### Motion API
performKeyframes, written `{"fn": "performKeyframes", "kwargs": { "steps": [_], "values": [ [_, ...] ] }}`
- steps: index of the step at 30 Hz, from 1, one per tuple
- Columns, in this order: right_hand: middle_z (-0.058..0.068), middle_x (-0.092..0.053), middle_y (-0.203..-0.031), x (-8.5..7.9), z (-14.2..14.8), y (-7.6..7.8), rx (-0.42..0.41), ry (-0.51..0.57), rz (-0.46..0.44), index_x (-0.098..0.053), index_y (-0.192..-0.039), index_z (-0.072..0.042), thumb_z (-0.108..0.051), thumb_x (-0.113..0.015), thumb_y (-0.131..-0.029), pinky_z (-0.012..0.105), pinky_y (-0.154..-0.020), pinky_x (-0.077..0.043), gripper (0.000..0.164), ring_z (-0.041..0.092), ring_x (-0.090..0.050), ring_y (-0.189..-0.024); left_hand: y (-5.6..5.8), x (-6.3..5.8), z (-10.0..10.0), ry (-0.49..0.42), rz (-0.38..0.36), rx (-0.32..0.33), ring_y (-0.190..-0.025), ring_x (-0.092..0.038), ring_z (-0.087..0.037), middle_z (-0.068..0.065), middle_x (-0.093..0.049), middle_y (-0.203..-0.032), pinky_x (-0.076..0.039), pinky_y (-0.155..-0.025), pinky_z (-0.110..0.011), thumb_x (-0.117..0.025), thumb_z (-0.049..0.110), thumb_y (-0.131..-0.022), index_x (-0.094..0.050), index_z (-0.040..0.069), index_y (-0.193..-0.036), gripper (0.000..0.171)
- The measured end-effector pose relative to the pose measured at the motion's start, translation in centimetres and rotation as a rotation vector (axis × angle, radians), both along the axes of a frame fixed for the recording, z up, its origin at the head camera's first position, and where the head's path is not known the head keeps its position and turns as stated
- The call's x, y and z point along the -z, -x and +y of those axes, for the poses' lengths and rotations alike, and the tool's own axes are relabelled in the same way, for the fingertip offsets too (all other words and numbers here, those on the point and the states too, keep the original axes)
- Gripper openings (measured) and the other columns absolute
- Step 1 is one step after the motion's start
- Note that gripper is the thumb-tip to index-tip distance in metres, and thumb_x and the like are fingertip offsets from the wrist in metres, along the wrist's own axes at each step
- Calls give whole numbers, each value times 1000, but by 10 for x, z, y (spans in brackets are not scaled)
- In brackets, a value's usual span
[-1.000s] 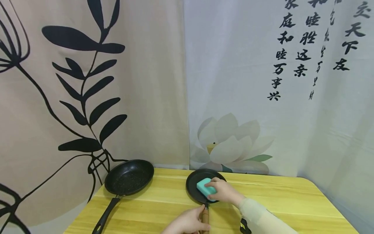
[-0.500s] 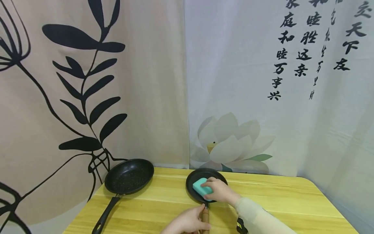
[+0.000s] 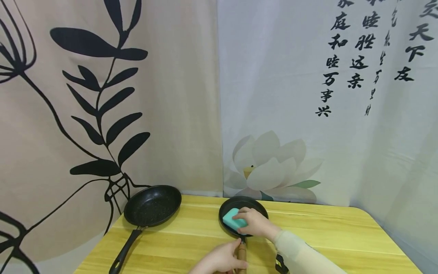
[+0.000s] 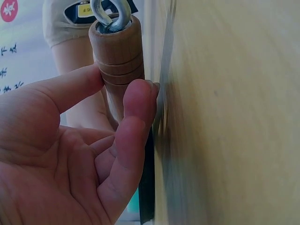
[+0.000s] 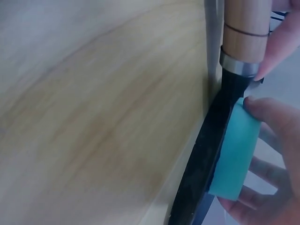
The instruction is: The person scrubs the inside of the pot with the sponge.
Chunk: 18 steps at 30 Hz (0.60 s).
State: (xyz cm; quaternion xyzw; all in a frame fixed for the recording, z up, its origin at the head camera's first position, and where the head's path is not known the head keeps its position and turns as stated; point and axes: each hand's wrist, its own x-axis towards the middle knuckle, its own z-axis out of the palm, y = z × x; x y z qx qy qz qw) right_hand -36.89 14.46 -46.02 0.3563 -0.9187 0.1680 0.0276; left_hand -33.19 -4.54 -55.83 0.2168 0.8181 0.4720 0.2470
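Note:
A small black frying pan (image 3: 254, 206) lies on the table with its wooden handle (image 3: 241, 254) toward me. My left hand (image 3: 219, 258) grips that handle; the left wrist view shows thumb and fingers round the wood (image 4: 117, 51), near the metal ring at its end. Inside the pan, my right hand (image 3: 257, 222) holds a turquoise sponge (image 3: 232, 220) against the cooking surface. In the right wrist view the sponge (image 5: 236, 152) is pinched between thumb and fingers, one face against the pan (image 5: 199, 164).
A larger black frying pan (image 3: 153, 207) rests at the left of the yellow wooden table (image 3: 325, 236), its black handle pointing to the near left. Behind the table's back edge hangs a printed curtain (image 3: 184, 114) with plants and lettering.
My right hand has slid the sponge slightly leftward across the pan. The left hand keeps its grip on the handle, and the larger pan stays in place.

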Motion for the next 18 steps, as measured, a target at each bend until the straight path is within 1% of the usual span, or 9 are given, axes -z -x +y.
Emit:
{"fn": "performKeyframes", "kwargs": {
  "steps": [4, 6, 7, 9, 11, 12, 13, 16, 18],
  "values": [
    [10, -56, -128, 0, -3, 2, -16, 3, 0, -68, -123, -17, -29, -75, -85, 38, -88, -50, 40, 29, -56, -112, -19, -26, 3, 51, 64, -15, -51, -60, -17, -2, -62, -67, -48, -48, -31, -72, 49, -84, -31, 5, -151, 90],
    [10, -56, -128, 1, -3, 3, -20, 3, 4, -68, -123, -17, -29, -75, -86, 37, -87, -50, 40, 28, -56, -111, -23, -32, 4, 68, 71, -18, -51, -60, -16, -1, -62, -69, -49, -51, -29, -71, 50, -85, -30, 7, -152, 90],
    [10, -56, -128, 1, -4, 3, -20, 6, 3, -68, -123, -17, -29, -75, -86, 36, -86, -50, 40, 27, -57, -111, -22, -31, 4, 63, 77, -22, -52, -60, -17, -1, -65, -76, -49, -52, -30, -72, 49, -84, -31, 6, -151, 89],
    [9, -56, -128, 2, -4, 4, -13, 5, 5, -68, -124, -18, -30, -74, -86, 36, -86, -50, 40, 27, -56, -111, -14, -21, 3, 33, 62, -23, -54, -62, -19, -2, -69, -95, -50, -56, -31, -75, 50, -81, -33, 6, -151, 92],
    [10, -56, -128, 3, -4, 5, -8, 12, 6, -68, -123, -18, -30, -75, -85, 36, -86, -50, 40, 27, -56, -112, -4, -9, 2, 23, 46, -9, -57, -64, -21, -2, -66, -116, -51, -61, -32, -77, 53, -77, -34, 8, -151, 96],
    [10, -56, -128, 4, -5, 6, -5, 16, 10, -68, -123, -18, -30, -75, -85, 36, -86, -50, 40, 27, -56, -112, 1, -4, 2, 24, 53, 0, -60, -64, -20, -2, -63, -125, -52, -65, -32, -77, 53, -77, -35, 7, -150, 96],
    [9, -56, -128, 4, -5, 7, -3, 19, 13, -68, -123, -18, -30, -75, -85, 36, -86, -50, 40, 26, -56, -112, 5, 0, 2, 20, 58, 10, -61, -64, -21, -1, -61, -127, -52, -65, -33, -77, 54, -76, -35, 6, -150, 97],
    [9, -57, -127, 6, -7, 9, 1, 27, 26, -69, -122, -18, -29, -76, -84, 36, -86, -50, 40, 26, -57, -111, 11, 8, 2, 12, 66, 41, -61, -63, -21, -4, -67, -105, -52, -60, -35, -76, 55, -77, -33, 3, -150, 99],
    [9, -57, -126, 7, -8, 11, 8, 27, 32, -69, -121, -18, -29, -77, -84, 36, -86, -50, 40, 26, -57, -110, 12, 9, 1, 3, 58, 51, -63, -61, -20, -3, -65, -94, -50, -57, -35, -75, 55, -78, -33, 2, -150, 99]
  ]
}}
